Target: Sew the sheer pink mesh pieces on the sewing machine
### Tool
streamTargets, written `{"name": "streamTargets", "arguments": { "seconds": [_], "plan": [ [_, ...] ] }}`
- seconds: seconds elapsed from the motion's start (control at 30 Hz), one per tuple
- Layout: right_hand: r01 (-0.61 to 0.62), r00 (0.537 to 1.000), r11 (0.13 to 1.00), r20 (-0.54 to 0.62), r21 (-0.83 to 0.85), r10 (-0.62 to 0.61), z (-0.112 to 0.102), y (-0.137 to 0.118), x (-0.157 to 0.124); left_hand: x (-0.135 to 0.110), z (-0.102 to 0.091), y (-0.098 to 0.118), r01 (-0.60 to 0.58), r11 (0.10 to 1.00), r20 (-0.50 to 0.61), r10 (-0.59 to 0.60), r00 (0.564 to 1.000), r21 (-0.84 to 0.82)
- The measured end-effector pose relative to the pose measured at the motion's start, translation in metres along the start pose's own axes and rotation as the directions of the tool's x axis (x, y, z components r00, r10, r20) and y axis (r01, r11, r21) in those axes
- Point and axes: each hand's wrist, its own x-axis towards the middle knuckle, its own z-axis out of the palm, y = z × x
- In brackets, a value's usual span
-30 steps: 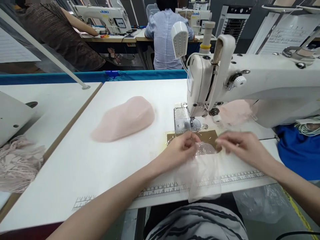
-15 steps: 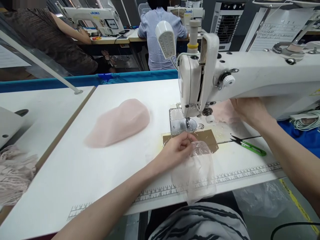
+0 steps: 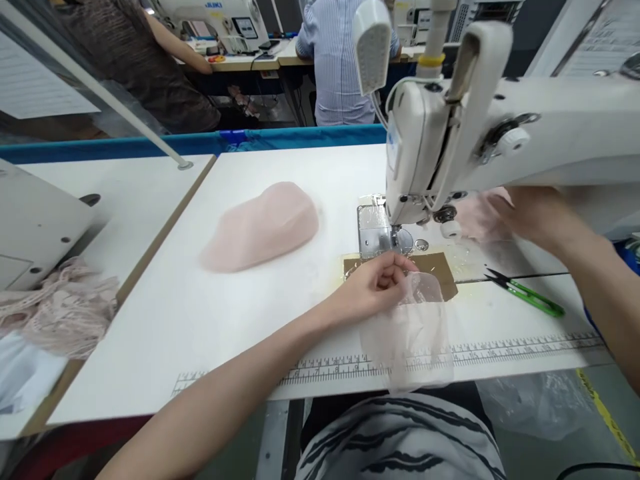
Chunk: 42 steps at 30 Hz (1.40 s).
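Observation:
My left hand (image 3: 383, 283) pinches the top edge of a sheer, pale fabric piece (image 3: 413, 333), which hangs over the table's front edge. It is just in front of the needle area of a white sewing machine (image 3: 420, 160). Under the machine arm, my right hand (image 3: 535, 210) is at a pink fabric piece (image 3: 483, 215); its fingers are partly hidden and blurred, and they seem closed on the cloth. To the left, a stack of pink fabric pieces (image 3: 265, 227) lies flat on the white table.
Green thread snips (image 3: 527, 293) lie right of the needle plate (image 3: 375, 230). A printed ruler (image 3: 340, 369) runs along the front edge. Pink lace trim (image 3: 73, 310) is heaped at the left. Beyond the blue cloth edge (image 3: 300, 135), two people sit at other machines.
The view has shifted, so the table and machine sit differently in the picture. My left hand keeps its pinch on the sheer piece. My right hand has moved slightly at the pink fabric.

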Motion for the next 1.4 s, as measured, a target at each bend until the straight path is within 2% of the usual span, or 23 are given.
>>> {"name": "streamTargets", "arguments": {
  "seconds": [0.07,0.1,0.17,0.23,0.27,0.3,0.37,0.43,0.53,0.6,0.67,0.73,0.8,0.87,0.93,0.97,1.0,1.03,1.13,1.2,1.3,1.4],
  "plan": [
    [0.020,0.999,0.998,0.029,0.053,-0.022,-0.012,-0.021,-0.030,0.000,0.000,-0.001,-0.014,1.000,0.003,0.014,1.000,-0.022],
    [0.013,0.998,0.976,0.059,0.219,-0.027,-0.017,-0.034,-0.044,0.000,0.000,-0.001,-0.021,0.999,0.008,0.021,1.000,-0.032],
    [-0.062,0.969,0.818,0.232,0.572,-0.089,-0.021,-0.060,-0.067,-0.001,0.001,0.000,-0.038,0.998,0.021,0.039,0.999,-0.046],
    [-0.229,0.880,0.652,0.440,0.723,-0.178,-0.019,-0.084,-0.077,-0.002,0.001,0.002,-0.046,0.998,0.028,0.047,0.998,-0.050],
    [-0.310,0.834,0.571,0.506,0.760,-0.220,-0.015,-0.093,-0.077,-0.002,0.001,0.003,-0.047,0.997,0.027,0.049,0.998,-0.053],
    [-0.374,0.800,0.502,0.545,0.780,-0.251,-0.012,-0.100,-0.075,-0.002,0.001,0.004,-0.046,0.997,0.022,0.047,0.999,-0.055],
    [-0.440,0.752,0.418,0.581,0.795,-0.312,-0.005,-0.108,-0.065,-0.003,0.001,0.007,-0.032,0.997,0.014,0.033,0.999,-0.064],
    [-0.440,0.744,0.395,0.574,0.806,-0.341,0.000,-0.111,-0.055,-0.003,0.001,0.009,-0.003,0.997,-0.013,0.002,1.000,-0.073],
    [-0.391,0.791,0.438,0.539,0.809,-0.289,0.001,-0.114,-0.050,-0.004,0.004,0.011,0.005,1.000,-0.088,-0.007,0.996,-0.021],
    [-0.368,0.818,0.486,0.525,0.793,-0.236,0.000,-0.116,-0.052,-0.005,0.008,0.010,-0.031,0.993,-0.105,0.043,0.994,0.118],
    [-0.375,0.815,0.501,0.535,0.780,-0.222,-0.002,-0.117,-0.055,-0.006,0.011,0.009,-0.059,0.960,-0.088,0.085,0.992,0.273],
    [-0.434,0.767,0.469,0.589,0.769,-0.254,-0.005,-0.115,-0.057,-0.006,0.010,0.008,-0.039,0.959,-0.090,0.067,0.994,0.282],
    [-0.536,0.681,0.397,0.660,0.745,-0.317,-0.010,-0.110,-0.060,-0.006,0.005,0.009,0.016,0.994,-0.064,-0.009,0.998,0.111],
    [-0.647,0.580,0.315,0.716,0.695,-0.389,-0.015,-0.102,-0.063,-0.006,-0.002,0.012,0.107,0.986,0.079,-0.097,0.992,-0.125],
    [-0.722,0.497,0.260,0.742,0.641,-0.450,-0.018,-0.096,-0.069,-0.006,-0.008,0.017,0.197,0.939,0.272,-0.119,0.955,-0.282],
    [-0.737,0.472,0.253,0.746,0.626,-0.470,-0.019,-0.094,-0.072,-0.006,-0.009,0.019,0.227,0.918,0.319,-0.119,0.940,-0.326],
    [-0.735,0.469,0.258,0.745,0.627,-0.475,-0.019,-0.093,-0.074,-0.006,-0.010,0.020,0.250,0.901,0.329,-0.131,0.935,-0.354],
    [-0.719,0.485,0.271,0.741,0.640,-0.464,-0.018,-0.093,-0.077,-0.005,-0.009,0.020,0.269,0.890,0.307,-0.157,0.939,-0.368],
    [-0.648,0.586,0.318,0.719,0.692,-0.373,-0.014,-0.098,-0.081,-0.005,-0.005,0.019,0.330,0.880,0.218,-0.268,0.939,-0.341],
    [-0.604,0.654,0.333,0.689,0.724,-0.313,-0.011,-0.101,-0.079,-0.006,-0.002,0.017,0.356,0.885,0.237,-0.292,0.927,-0.300],
    [-0.478,0.778,0.409,0.591,0.778,-0.214,-0.008,-0.100,-0.074,-0.008,-0.002,0.017,0.406,0.872,0.387,-0.286,0.877,-0.276],
    [-0.342,0.880,0.499,0.458,0.796,-0.127,-0.007,-0.092,-0.069,-0.008,-0.007,0.020,0.491,0.850,0.564,-0.313,0.764,-0.193]
  ]
}}
